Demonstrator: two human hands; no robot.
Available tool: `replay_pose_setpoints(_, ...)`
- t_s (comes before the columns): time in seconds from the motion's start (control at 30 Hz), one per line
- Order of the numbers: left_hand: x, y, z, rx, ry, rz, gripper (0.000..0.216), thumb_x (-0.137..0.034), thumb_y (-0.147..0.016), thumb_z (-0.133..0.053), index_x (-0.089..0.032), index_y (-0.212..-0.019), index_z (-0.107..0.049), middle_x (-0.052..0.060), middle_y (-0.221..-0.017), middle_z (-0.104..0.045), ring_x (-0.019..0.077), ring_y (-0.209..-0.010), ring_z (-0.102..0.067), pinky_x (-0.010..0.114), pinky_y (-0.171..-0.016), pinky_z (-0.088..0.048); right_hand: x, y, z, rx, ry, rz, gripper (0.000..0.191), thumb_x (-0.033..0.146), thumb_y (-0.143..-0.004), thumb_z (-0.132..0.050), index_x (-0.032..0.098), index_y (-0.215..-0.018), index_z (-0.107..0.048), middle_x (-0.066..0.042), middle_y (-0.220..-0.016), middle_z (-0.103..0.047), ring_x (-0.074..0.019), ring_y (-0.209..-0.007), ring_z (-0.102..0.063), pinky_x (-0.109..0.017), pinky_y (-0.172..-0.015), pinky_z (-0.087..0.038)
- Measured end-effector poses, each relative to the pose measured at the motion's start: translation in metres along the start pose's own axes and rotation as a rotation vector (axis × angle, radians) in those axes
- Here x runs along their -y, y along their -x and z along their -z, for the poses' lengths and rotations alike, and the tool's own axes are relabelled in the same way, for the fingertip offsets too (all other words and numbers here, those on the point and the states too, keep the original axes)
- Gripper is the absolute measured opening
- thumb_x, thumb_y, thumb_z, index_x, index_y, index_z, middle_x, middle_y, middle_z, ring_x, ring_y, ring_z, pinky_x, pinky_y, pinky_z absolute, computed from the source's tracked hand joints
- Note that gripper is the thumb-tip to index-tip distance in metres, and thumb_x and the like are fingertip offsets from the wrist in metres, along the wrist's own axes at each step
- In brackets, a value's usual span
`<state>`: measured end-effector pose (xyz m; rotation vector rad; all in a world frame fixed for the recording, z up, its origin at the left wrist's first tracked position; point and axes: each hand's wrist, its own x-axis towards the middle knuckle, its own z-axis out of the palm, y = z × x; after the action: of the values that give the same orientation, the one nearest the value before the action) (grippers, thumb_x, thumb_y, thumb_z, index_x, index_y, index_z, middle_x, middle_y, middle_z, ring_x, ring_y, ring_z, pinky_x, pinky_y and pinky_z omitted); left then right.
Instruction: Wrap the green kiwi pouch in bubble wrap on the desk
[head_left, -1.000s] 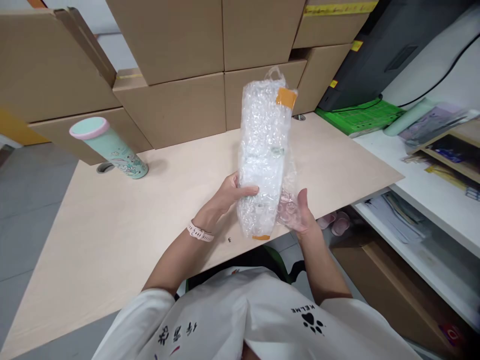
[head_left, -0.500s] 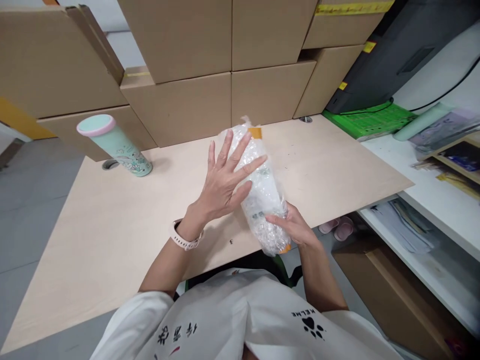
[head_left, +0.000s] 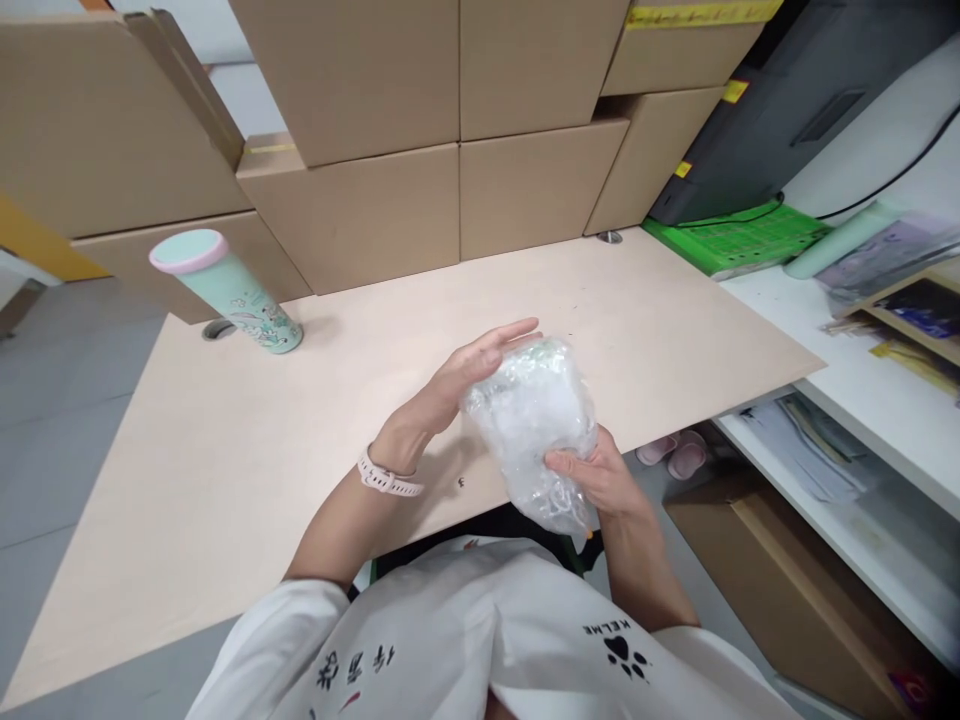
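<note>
A bundle wrapped in clear bubble wrap (head_left: 534, 420) is held over the near edge of the pale wooden table (head_left: 225, 450). My right hand (head_left: 592, 480) grips its lower end, fingers closed on the wrap. My left hand (head_left: 469, 375), with a pale watch strap on the wrist, lies against the bundle's upper left side, fingers stretched out and pressed to it. The bundle points end-on toward me, so its far end is hidden.
A mint tumbler with a pink-rimmed lid (head_left: 225, 292) stands at the table's back left. Stacked cardboard boxes (head_left: 375, 120) line the back. A green mat (head_left: 739, 240) and a dark device (head_left: 787, 100) sit at the right, with white shelves (head_left: 862, 420) beyond.
The bundle has been tipped from upright to end-on and brought lower toward me. My left hand slid from lying spread over its top to its upper left side.
</note>
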<state>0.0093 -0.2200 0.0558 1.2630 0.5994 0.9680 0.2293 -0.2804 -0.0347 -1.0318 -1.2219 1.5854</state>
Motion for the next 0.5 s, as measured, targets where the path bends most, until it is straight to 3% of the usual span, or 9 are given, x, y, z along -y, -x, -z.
replay_pose_setpoints(0.17,0.027,-0.01,-0.001,-0.215,0.182,0.057,0.074,-0.051,-0.073,-0.083,-0.02,-0.136,-0.058,0.012,-0.119,-0.069,0.0316,-0.112,-0.065,0.042,-0.095,-0.052,0.0,-0.013,-0.024,-0.181,-0.13,0.013,0.049,0.051,-0.068,-0.085,0.022,-0.104,-0.07,-0.007,-0.098,-0.076,-0.0263,-0.086,-0.072,-0.042,-0.079,-0.061)
replay_pose_setpoints(0.27,0.04,-0.014,-0.006,-0.323,0.25,0.084,0.062,-0.043,-0.071,-0.085,-0.017,-0.123,-0.062,0.01,-0.107,-0.069,0.0265,-0.101,-0.066,0.038,-0.09,-0.052,0.001,-0.02,-0.032,-0.25,-0.179,0.02,0.05,0.046,-0.07,-0.086,0.021,-0.11,-0.067,-0.008,-0.104,-0.076,-0.0261,-0.09,-0.072,-0.042,-0.082,-0.061)
replay_pose_setpoints(0.4,0.049,-0.016,-0.005,-0.29,0.324,0.137,0.042,-0.037,-0.075,-0.081,-0.016,-0.107,-0.064,0.009,-0.101,-0.068,0.0241,-0.095,-0.065,0.038,-0.089,-0.051,0.002,-0.027,-0.034,-0.246,-0.19,0.029,0.049,0.044,-0.074,-0.084,0.022,-0.114,-0.065,-0.007,-0.107,-0.075,-0.0254,-0.092,-0.072,-0.041,-0.082,-0.06)
replay_pose_setpoints(0.5,0.056,-0.019,0.009,-0.326,0.312,0.148,0.049,-0.027,-0.069,-0.085,-0.017,-0.111,-0.063,0.011,-0.105,-0.068,0.0258,-0.096,-0.065,0.042,-0.09,-0.052,0.0,-0.034,-0.029,-0.218,-0.005,0.046,0.059,0.051,-0.079,-0.078,0.023,-0.127,-0.059,-0.01,-0.116,-0.072,-0.0287,-0.1,-0.071,-0.046,-0.087,-0.059)
